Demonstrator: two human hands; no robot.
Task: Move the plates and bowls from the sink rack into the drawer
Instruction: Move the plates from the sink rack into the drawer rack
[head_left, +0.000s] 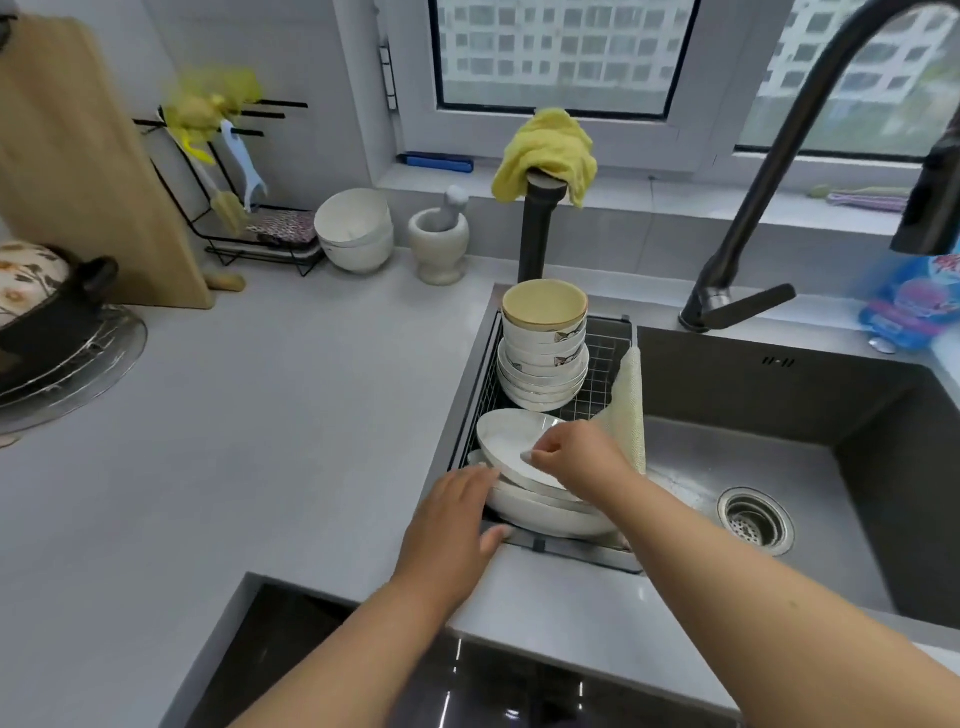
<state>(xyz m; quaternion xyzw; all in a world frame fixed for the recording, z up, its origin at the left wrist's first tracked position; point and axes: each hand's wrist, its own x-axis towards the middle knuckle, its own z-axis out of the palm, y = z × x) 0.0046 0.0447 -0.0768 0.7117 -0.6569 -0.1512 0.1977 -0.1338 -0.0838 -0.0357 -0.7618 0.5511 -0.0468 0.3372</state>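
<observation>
A wire sink rack (605, 358) sits in the left end of the sink. At its back stands a stack of white bowls (543, 353), upside down. At its front lies a pile of white plates (540, 506). The top plate (506, 439) is tilted up, and my right hand (576, 457) pinches its near rim. My left hand (452, 525) reaches in with straight fingers that touch the left edge of the lower plates. A dark opening (322, 670) below the counter's front edge is at the bottom; I cannot tell whether it is the drawer.
A black tap (769, 171) arches over the steel sink (779, 467) with its drain (756, 519). A cloth (626, 410) hangs on the rack's right side. White bowls (356, 228), a mortar (439, 239), a cutting board (78, 171) and a pot (47, 306) stand on the counter.
</observation>
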